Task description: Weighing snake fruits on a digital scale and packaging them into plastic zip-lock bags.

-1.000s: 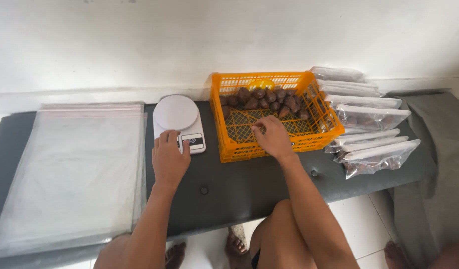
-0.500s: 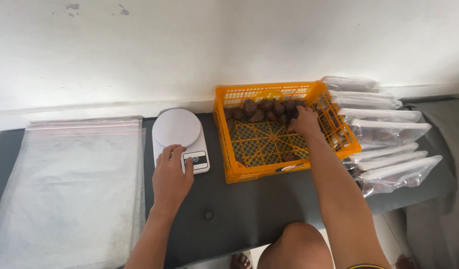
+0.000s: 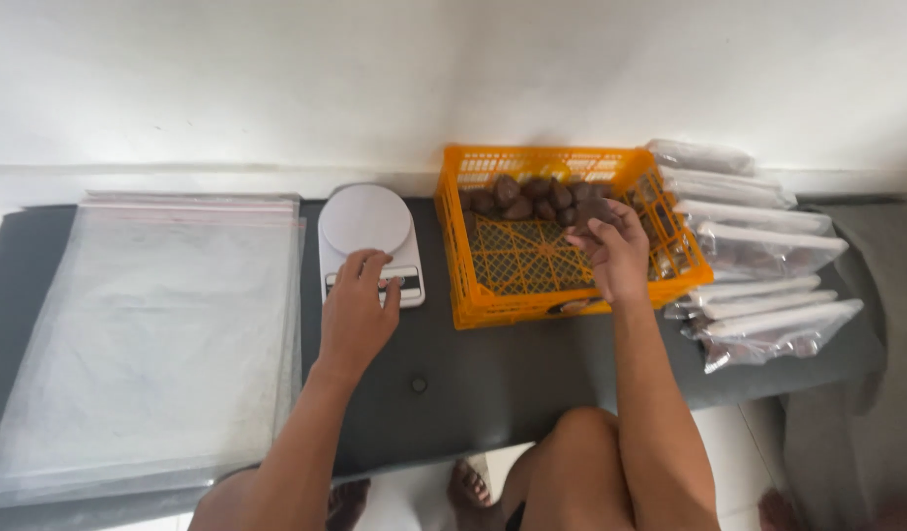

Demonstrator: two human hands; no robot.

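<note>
Brown dates [image 3: 532, 197] in orange crate [image 3: 493, 313]

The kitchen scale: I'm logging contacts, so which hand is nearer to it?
Left. The left hand rests on the kitchen scale at its front edge; the right hand is off to its right, inside the orange crate.

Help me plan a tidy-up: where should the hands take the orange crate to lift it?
Probably by the two short end walls of the orange crate, one hand on each side, from above at the rim. Its lattice walls and open top give finger holds, but the scale sits close on one side and the sealed bags on the other.
</note>
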